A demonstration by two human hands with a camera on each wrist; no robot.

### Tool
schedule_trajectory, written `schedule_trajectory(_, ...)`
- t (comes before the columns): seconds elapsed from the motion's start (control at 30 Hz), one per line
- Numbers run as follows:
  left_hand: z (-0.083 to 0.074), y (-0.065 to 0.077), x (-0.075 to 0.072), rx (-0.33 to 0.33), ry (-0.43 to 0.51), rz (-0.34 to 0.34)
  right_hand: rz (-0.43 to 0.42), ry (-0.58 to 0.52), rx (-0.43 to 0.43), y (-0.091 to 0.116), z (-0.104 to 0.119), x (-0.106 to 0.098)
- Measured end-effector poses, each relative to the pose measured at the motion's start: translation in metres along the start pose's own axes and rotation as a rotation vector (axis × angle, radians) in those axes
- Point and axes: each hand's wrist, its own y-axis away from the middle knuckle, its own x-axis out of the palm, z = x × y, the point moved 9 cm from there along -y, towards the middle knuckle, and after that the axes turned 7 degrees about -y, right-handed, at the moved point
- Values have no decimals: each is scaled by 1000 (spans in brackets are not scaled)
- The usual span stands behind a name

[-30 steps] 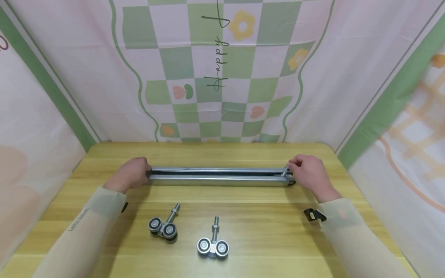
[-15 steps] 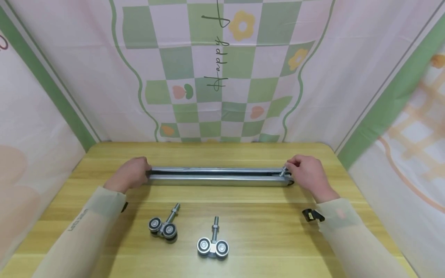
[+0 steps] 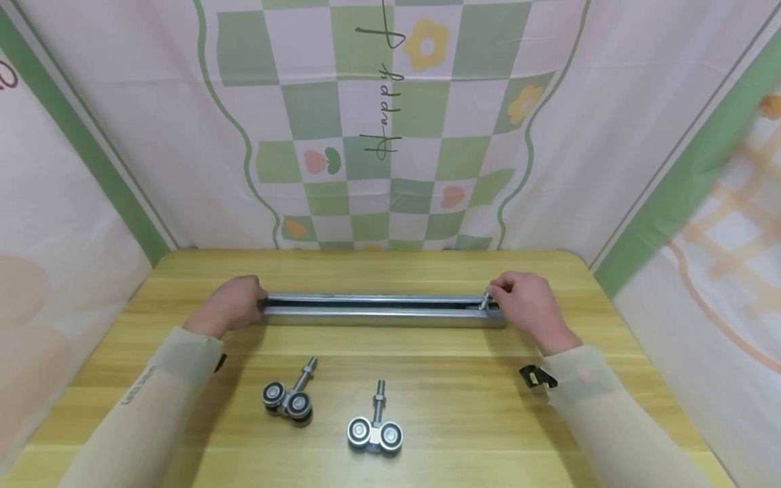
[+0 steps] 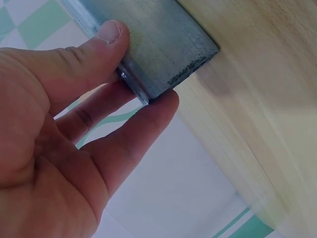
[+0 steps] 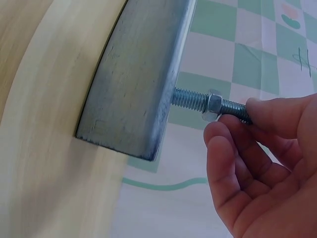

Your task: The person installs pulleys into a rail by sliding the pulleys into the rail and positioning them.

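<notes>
A slotted metal track [image 3: 384, 313] lies across the table with its slot facing up. At its left end my left hand [image 3: 228, 306] grips it; in the left wrist view the thumb [image 4: 109, 32] lies on the side near the slot edge and a finger touches the cut end. My right hand [image 3: 526, 301] pinches the tip of a threaded bolt [image 5: 190, 99] with a nut on it. That bolt, part of a roller hanger, sticks up from the slot near the right end. The hanger's wheels are hidden inside the track.
Two more roller hangers, a left one [image 3: 288, 400] and a middle one [image 3: 375, 432], lie on the wooden table [image 3: 464, 434] in front of the track. Behind the table's far edge hangs a patterned cloth [image 3: 366, 135].
My right hand has moved left with the bolt, and the roller hanger's wheels have gone from showing at the track's right end to inside it. The left hand holds still.
</notes>
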Motion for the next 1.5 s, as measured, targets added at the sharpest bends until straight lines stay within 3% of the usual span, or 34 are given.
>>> schedule_trajectory(0.63, -2, 2, -2, 2, -14, 3, -8, 18, -44, -1, 10, 11)
schedule_trajectory(1.07, 0, -1, 0, 20, -9, -16, 21, 5, -90, -4, 33, 28)
schedule_trajectory(1.5, -1, -1, -1, 11, -30, -14, 46, 126, -216, -6, 48, 29)
